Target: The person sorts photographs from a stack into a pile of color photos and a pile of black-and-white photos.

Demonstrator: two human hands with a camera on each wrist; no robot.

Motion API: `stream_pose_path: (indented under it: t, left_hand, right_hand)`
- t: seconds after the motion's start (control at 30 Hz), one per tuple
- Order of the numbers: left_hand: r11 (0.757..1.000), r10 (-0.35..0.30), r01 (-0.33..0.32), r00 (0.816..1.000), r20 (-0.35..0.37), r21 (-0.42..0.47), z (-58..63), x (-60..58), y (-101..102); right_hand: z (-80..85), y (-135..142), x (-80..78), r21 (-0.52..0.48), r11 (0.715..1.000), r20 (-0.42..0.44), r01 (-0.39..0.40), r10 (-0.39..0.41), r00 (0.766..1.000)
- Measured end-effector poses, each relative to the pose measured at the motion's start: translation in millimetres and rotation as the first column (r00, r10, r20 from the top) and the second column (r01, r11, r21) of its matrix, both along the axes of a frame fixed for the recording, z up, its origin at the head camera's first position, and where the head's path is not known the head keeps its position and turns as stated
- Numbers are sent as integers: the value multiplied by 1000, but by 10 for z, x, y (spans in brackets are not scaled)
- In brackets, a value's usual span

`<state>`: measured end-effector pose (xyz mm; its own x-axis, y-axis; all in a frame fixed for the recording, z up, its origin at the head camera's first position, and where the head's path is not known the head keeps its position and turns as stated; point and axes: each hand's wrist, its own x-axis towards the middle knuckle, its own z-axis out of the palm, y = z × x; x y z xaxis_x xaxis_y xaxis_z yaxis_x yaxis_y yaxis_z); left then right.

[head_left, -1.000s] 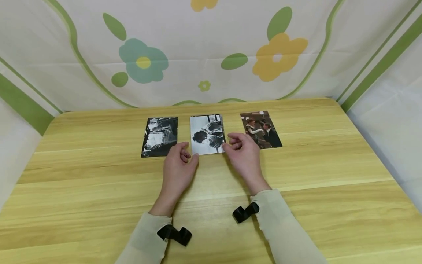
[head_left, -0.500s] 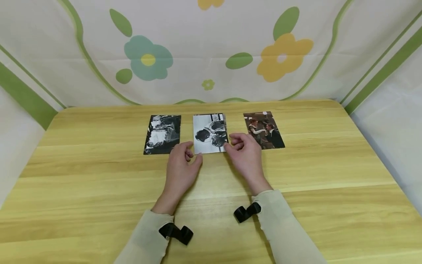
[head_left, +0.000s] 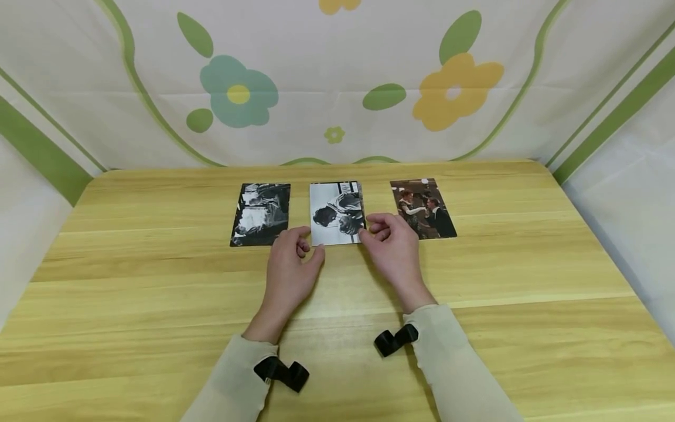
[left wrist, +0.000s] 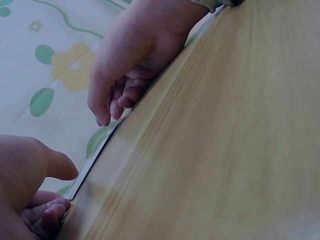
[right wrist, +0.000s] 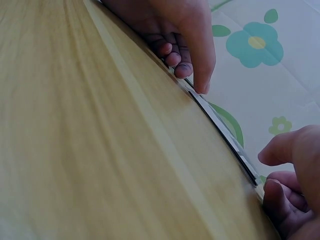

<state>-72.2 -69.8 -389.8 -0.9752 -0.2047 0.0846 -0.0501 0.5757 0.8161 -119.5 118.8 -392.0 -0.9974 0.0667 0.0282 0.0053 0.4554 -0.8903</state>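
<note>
Three photo prints lie in a row on the wooden table in the head view. The middle one, a black-and-white photo (head_left: 329,220), has another print's edge showing beneath it on the right. My left hand (head_left: 290,269) is at its lower left corner, with the fingertips by the left edge. On the right side, my right hand (head_left: 392,252) has its thumb at the photo's edge. Both wrist views show each hand's thumb apart from its relaxed fingers, with the thin photo edge (left wrist: 92,162) between the two hands.
To the left lies a darker black-and-white photo (head_left: 261,211), partly behind my left hand. A colour photo (head_left: 429,214) lies to the right, partly covered by my right hand. Behind the wooden table (head_left: 158,305) hangs a floral curtain (head_left: 306,105).
The whole head view has shifted slightly, chiefly over the first half second. My hands and the photos keep almost the same positions relative to each other.
</note>
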Motion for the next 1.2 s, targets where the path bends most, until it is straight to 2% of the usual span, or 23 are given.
stream_pose_path:
  t: [0.53,1.2]
  left_hand:
    - [1000,7,-7,1000,-3,7,-1,37,-9]
    - [1000,2,-2,1000,-10,4,-10,8,5]
  right_hand:
    - [-25,-12,35,5,1000,-10,-2,2,1000]
    - [-28,9,31,-4,1000,-9,-3,3,1000]
